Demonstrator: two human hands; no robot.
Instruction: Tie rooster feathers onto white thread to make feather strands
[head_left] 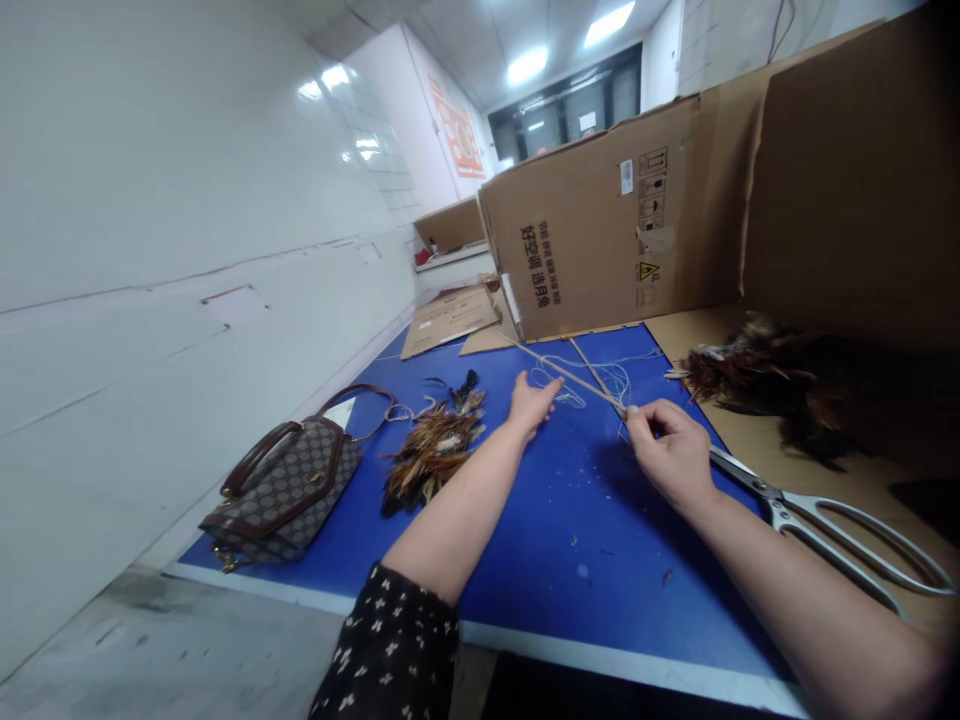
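Note:
My right hand point(671, 452) pinches the near end of a thin tan stick or cord point(574, 377) between thumb and fingers. The strip slants away to the far left, above the blue table top point(555, 560). My left hand point(532, 404) reaches forward just below the strip, thumb and forefinger apart, with nothing visible in it. Loose loops of pale thread point(616, 374) lie beyond and between the hands. A bundle of brown feathers point(439, 440) rests left of my left forearm. Large metal scissors point(780, 500) lie beside my right wrist, partly hidden by the arm.
At the left stands a patterned handbag point(292, 490) with brown handles. More dark feathers point(750, 365) lie on cardboard at the right. A tall cardboard box point(600, 230) walls off the back, with flat cardboard pieces point(450, 318) beside it. A white wall point(187, 200) bounds the left.

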